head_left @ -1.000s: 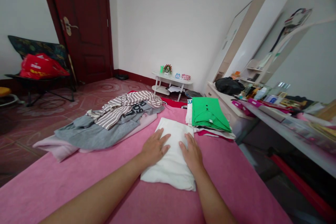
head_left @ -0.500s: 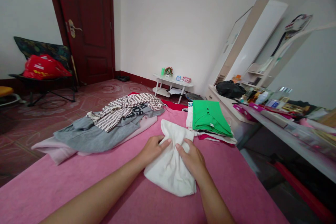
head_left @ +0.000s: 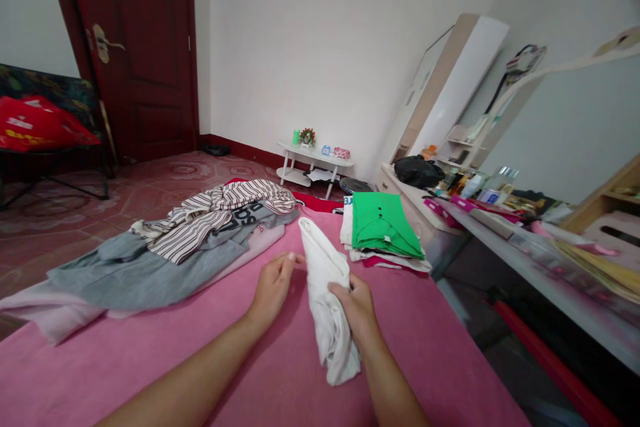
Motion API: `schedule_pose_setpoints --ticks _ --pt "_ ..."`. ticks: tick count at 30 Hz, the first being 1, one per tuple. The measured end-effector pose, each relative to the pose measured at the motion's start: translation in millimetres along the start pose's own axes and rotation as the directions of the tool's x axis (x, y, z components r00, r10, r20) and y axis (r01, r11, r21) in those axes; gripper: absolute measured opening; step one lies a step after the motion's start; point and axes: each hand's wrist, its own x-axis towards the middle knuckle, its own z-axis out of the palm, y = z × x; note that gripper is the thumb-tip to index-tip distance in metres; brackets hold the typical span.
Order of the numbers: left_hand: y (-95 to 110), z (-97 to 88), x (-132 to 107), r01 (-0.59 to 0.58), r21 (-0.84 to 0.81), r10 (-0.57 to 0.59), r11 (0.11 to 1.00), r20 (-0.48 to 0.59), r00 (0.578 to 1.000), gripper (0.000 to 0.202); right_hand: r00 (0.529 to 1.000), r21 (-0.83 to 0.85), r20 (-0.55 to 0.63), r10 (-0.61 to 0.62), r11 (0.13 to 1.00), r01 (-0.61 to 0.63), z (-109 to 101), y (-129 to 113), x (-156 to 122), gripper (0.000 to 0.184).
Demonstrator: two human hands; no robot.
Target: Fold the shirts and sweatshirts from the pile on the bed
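Pink surface (head_left: 280, 373), right hand (head_left: 359, 303) gripping now-narrower white cloth (head_left: 323, 300), left hand (head_left: 273, 288) beside

Looks out from 1 head-worn camera, facing forward and down across a pink cover (head_left: 270, 367). Sits close behind and above the left hand (head_left: 273, 288) and right hand (head_left: 359, 307). Reaches past them to the far white wall (head_left: 300, 47), taking in a red door (head_left: 137, 57) at left and cluttered table (head_left: 505, 259) at right.

On the bed (head_left: 285, 373), the heap of clothes (head_left: 165, 273) lies left, the stack of clothes (head_left: 383, 220) right; the garment (head_left: 323, 303) is between, nearer.
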Motion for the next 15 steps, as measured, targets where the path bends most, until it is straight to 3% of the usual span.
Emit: schedule_pose_setpoints --ticks 2,4,7,9,12,15 --pt "-9 -8.2 5 0.001 0.178 0.002 0.984 -0.016 1.0 0.05 0.995 0.04 -0.084 -0.057 0.997 0.061 -9 -16 5 0.034" --pt "-14 -11.4 7 0.016 0.327 -0.034 0.945 0.051 0.998 0.05 0.965 -0.013 -0.208 -0.16 0.987 0.161 -25 -40 22 0.037" --pt "-16 -5.8 6 -0.061 0.432 -0.027 0.9 0.194 0.981 0.05 0.864 -0.292 -0.358 -0.353 0.922 0.255 -56 -82 69 0.035" --pt "-15 0.0 6 -0.103 0.445 -0.008 0.889 0.24 0.971 0.05 0.78 -0.508 -0.391 -0.488 0.821 0.258 -78 -105 112 0.031" --pt "-16 4.6 8 -0.103 0.466 -0.013 0.879 0.24 0.971 0.046 0.707 -0.736 -0.404 -0.58 0.665 0.125 -103 -123 175 0.03" --pt "-20 4.6 11 -0.089 0.478 -0.039 0.874 0.251 0.967 0.034 0.727 -0.837 -0.426 -0.539 0.54 -0.089 -120 -114 221 0.034"
